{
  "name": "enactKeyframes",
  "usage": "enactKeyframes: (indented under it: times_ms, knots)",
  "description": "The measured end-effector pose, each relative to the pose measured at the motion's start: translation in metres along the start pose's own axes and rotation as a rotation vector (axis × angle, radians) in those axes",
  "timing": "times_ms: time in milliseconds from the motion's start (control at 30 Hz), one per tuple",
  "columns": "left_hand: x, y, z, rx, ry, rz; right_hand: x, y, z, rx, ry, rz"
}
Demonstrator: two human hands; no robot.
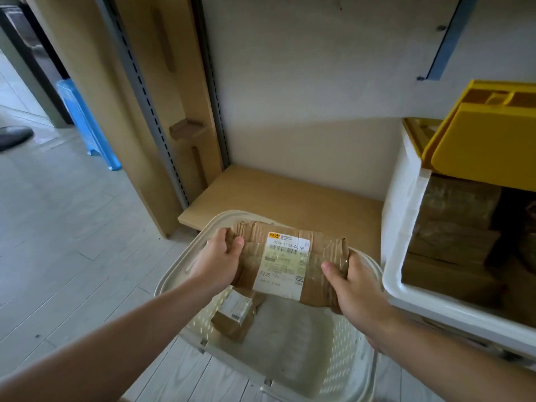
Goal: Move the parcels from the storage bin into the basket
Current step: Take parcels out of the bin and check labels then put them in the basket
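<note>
Parcels are mid-transfer: both hands hold one brown cardboard parcel over the cream perforated basket, which stands on the pale floor in front of a low wooden shelf. The left hand grips the parcel's left end, thumb on top and fingers curled beneath; the right hand clamps the right end the same way, over crinkled tape. The white shipping label faces up.

Trouble from here would most likely come from the release. The parcel hangs toward the basket's far rim, so letting go now could leave it catching the rim and tipping out onto the shelf or floor. Dropped flat from this height, it could also land on the smaller parcel already lying in the basket's left part and crush or shift it. The tape under the right thumb looks slick, so a slip on that side is possible.

Inside the basket, only that one small labelled parcel is plainly visible; the rest of its bottom seems bare, though the held parcel hides the far part. The white storage bin to the right, its yellow lid raised, holds several more stacked brown parcels; its dim interior keeps me from counting them.
</note>
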State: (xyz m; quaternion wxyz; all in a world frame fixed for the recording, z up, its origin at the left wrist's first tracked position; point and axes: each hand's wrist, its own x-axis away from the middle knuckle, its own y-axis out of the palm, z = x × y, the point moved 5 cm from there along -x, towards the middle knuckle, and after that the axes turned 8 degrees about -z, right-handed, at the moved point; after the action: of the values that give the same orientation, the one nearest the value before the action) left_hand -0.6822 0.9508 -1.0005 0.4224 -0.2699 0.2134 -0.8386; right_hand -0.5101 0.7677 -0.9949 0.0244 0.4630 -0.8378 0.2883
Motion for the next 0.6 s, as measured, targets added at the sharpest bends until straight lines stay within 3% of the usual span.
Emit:
enactKeyframes:
  times_ms: [200, 600]
  knots:
    - [-0.015, 0.034, -0.023, -0.056, -0.106, -0.078, -0.008, 0.023, 0.031, 0.189, 0.094, -0.062]
    - [-0.063, 0.069, -0.057, -0.264, -0.184, -0.156, -0.041, 0.043, 0.068, 0.206, 0.420, -0.121]
